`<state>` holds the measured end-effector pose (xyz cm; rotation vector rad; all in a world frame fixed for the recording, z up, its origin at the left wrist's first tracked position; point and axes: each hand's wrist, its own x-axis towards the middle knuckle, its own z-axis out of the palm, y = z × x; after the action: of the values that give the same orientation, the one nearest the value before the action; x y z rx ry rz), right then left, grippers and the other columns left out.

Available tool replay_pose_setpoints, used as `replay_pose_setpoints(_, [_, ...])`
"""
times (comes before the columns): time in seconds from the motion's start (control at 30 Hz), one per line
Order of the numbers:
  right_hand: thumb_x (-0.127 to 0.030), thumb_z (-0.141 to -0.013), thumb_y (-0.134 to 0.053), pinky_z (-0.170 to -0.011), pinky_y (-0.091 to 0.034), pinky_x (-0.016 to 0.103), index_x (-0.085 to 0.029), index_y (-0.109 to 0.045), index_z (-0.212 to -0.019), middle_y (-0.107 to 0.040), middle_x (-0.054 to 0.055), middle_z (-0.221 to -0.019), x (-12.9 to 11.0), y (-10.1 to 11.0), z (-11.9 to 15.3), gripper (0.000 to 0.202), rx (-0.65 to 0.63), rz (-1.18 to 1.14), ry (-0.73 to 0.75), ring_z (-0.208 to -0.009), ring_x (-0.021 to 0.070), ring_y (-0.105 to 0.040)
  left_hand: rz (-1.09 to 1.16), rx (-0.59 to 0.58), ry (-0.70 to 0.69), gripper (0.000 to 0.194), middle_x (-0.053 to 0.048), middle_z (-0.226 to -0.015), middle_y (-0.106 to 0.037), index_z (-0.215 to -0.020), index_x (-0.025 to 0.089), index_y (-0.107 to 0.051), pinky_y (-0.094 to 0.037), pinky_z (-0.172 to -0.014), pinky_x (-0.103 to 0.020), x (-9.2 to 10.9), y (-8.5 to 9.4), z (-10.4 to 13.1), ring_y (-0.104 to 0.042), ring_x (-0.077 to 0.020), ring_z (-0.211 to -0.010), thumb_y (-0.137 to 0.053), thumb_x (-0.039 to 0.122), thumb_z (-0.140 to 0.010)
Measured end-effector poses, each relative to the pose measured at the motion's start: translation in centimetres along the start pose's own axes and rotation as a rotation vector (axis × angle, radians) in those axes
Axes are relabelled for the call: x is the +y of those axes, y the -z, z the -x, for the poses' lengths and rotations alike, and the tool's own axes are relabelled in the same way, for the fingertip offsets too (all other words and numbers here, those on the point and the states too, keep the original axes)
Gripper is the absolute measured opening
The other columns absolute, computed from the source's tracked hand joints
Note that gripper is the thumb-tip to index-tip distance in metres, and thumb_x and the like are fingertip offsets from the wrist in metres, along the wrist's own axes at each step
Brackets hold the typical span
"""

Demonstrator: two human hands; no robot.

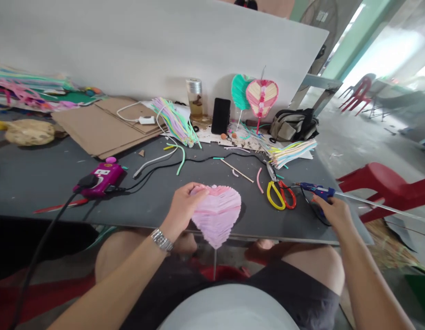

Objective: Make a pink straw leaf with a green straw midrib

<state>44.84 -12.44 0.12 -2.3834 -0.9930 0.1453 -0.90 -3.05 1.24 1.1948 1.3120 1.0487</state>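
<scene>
My left hand [187, 201] pinches the upper left edge of a heart-shaped fan [217, 215], lilac with a pink top. The fan hangs point down at the table's front edge, its thin stick [215, 265] reaching toward my lap. Off to the right, my right hand [332, 213] is closed round the handle of a blue glue gun [315, 189], whose nozzle points left. Close to that nozzle lie scissors [280, 195] with one yellow and one red handle. Part of the glue gun's handle is hidden by my fingers.
Pipe cleaners lie in bundles [174, 120] at the back. A magenta power socket [104, 178], cardboard [109, 126], a phone [220, 115], a bottle [195, 98], finished green [240, 91] and pink-cream fans [262, 97] and a bag [294, 124] stand or lie about. Black cable crosses the table.
</scene>
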Motion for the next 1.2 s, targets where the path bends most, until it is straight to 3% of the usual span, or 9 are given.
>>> replay_pose_setpoints(0.1, [-0.063,-0.073,-0.069,-0.051,-0.037,0.035,-0.023,-0.06,-0.052,-0.052,0.006,-0.049,-1.1,0.7,-0.3,0.046,0.075,0.252,0.055,-0.051,0.0209,-0.048,-0.144,0.011,-0.104,0.028,-0.006,-0.085,-0.076,-0.083,0.016,-0.075,-0.048,-0.074,-0.03,-0.4,-0.5,-2.1,-0.066,-0.0213,-0.082,-0.075,0.041,-0.07])
replay_pose_setpoints(0.2, [-0.047,-0.088,-0.059,-0.064,-0.042,0.036,-0.022,-0.065,-0.071,-0.064,0.013,-0.071,-6.3,-0.7,1.5,0.032,0.324,0.192,0.39,-0.071,0.0249,-0.056,-0.289,0.01,-0.194,0.028,-0.007,-0.087,-0.075,-0.094,0.015,-0.075,-0.051,-0.078,-0.032,-0.8,-1.0,-3.5,-0.067,-0.0214,-0.081,-0.072,0.035,-0.075])
replay_pose_setpoints(0.27, [-0.034,-0.094,-0.053,-0.074,-0.043,0.035,-0.021,-0.067,-0.083,-0.069,0.011,-0.085,-11.3,-3.3,3.3,0.022,0.138,0.113,0.687,-0.081,0.0242,-0.06,-0.401,0.01,-0.28,0.029,-0.007,-0.088,-0.074,-0.104,0.014,-0.072,-0.052,-0.081,-0.035,-1.1,-1.2,-3.8,-0.067,-0.0215,-0.081,-0.069,0.03,-0.08])
replay_pose_setpoints(0.33, [-0.025,-0.094,-0.052,-0.077,-0.043,0.032,-0.021,-0.066,-0.084,-0.069,0.008,-0.088,-16.1,-6.6,4.9,0.017,-0.129,0.061,0.864,-0.083,0.0211,-0.061,-0.556,0.02,-0.411,0.027,-0.009,-0.095,-0.072,-0.108,0.014,-0.071,-0.052,-0.087,-0.039,-1.6,-1.2,-3.7,-0.067,-0.024,-0.089,-0.066,0.027,-0.084])
replay_pose_setpoints(0.47, [-0.019,-0.09,-0.058,-0.077,-0.041,0.03,-0.021,-0.064,-0.086,-0.067,0.007,-0.09,-21.9,-12.0,5.9,0.007,-0.287,0.104,0.896,-0.086,0.0209,-0.061,-0.798,0.022,-0.624,0.017,-0.011,-0.102,-0.067,-0.102,0.016,-0.071,-0.05,-0.092,-0.043,-2.1,-0.7,-2.9,-0.061,-0.0279,-0.101,-0.064,0.025,-0.09])
replay_pose_setpoints(0.57, [-0.018,-0.092,-0.057,-0.076,-0.039,0.03,-0.021,-0.061,-0.083,-0.065,0.007,-0.089,-22.7,-13.7,5.3,0.01,-0.297,0.149,0.905,-0.085,0.021,-0.058,-0.837,-0.047,-0.673,0.013,-0.01,-0.1,-0.065,-0.098,0.018,-0.072,-0.049,-0.09,-0.042,-2.1,-0.3,-2.6,-0.059,-0.0262,-0.097,-0.063,0.023,-0.091])
replay_pose_setpoints(0.67, [-0.015,-0.093,-0.053,-0.073,-0.037,0.03,-0.02,-0.058,-0.082,-0.063,0.007,-0.087,-22.4,-14.1,4.9,0.013,-0.303,0.118,0.976,-0.082,0.0211,-0.056,-0.792,-0.133,-0.624,0.011,-0.008,-0.098,-0.064,-0.096,0.019,-0.072,-0.05,-0.086,-0.039,-1.8,-0.1,-2.6,-0.059,-0.0243,-0.095,-0.063,0.019,-0.09])
replay_pose_setpoints(0.9, [-0.01,-0.093,-0.049,-0.074,-0.039,0.03,-0.02,-0.057,-0.085,-0.059,0.004,-0.085,-22.6,-13.2,6.7,0.015,-0.569,-0.158,1.307,-0.081,0.0186,-0.054,-0.725,-0.133,-0.601,0.017,-0.007,-0.099,-0.066,-0.106,0.017,-0.067,-0.051,-0.083,-0.035,-1.8,0.0,-3.4,-0.063,-0.0216,-0.093,-0.061,0.014,-0.09])
replay_pose_setpoints(1.2, [-0.009,-0.099,-0.042,-0.069,-0.033,0.032,-0.017,-0.058,-0.083,-0.055,0.005,-0.081,-22.7,-13.1,7.9,0.024,-0.454,0.033,1.508,-0.075,0.0191,-0.046,-0.868,-0.179,-0.67,0.017,-0.007,-0.1,-0.064,-0.094,0.02,-0.071,-0.048,-0.078,-0.033,-1.7,-0.5,-3.5,-0.059,-0.0211,-0.092,-0.055,0.016,-0.094])
